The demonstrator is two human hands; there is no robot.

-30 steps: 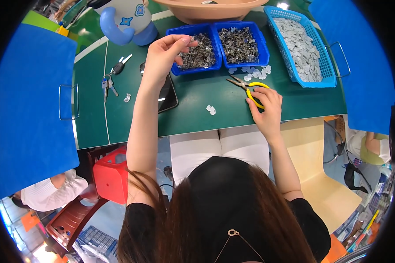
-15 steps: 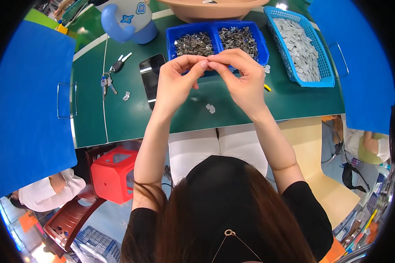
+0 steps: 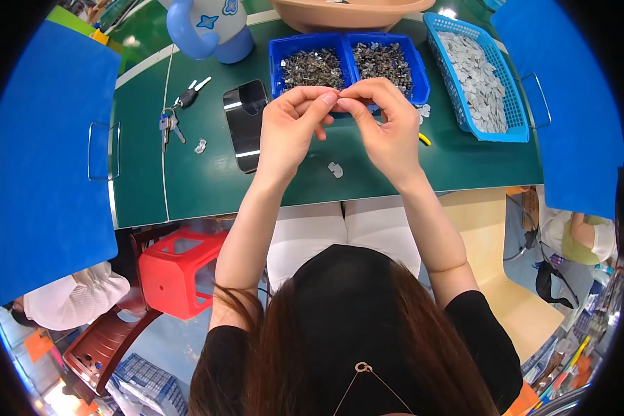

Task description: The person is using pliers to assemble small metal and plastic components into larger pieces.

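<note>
My left hand point(image 3: 297, 126) and my right hand point(image 3: 383, 125) meet fingertip to fingertip above the green table, just in front of the blue two-part tray point(image 3: 349, 52). Thumb and forefinger are pinched on both hands. Whatever sits between the tips is too small and covered to make out. Small dark metal parts point(image 3: 312, 68) fill both halves of the tray. Beneath my wrists, a pale flat piece point(image 3: 335, 170) lies on the tabletop. Several similar pale pieces point(image 3: 423, 110) are beside the tray, and a yellow-tipped tool point(image 3: 424, 139) shows partly behind my right hand.
A light-blue basket point(image 3: 516, 111) of pale flat pieces stands at the right. Left of my hands lie a black phone point(image 3: 245, 132) and keys point(image 3: 187, 97). A blue-handled jug point(image 3: 236, 47) and a tan basin point(image 3: 353, 17) are farther back. Blue panels flank the table point(image 3: 208, 187).
The view has shifted slightly, so the table's contents sit a little differently in it. My hands stay pinched together in front of the tray.
</note>
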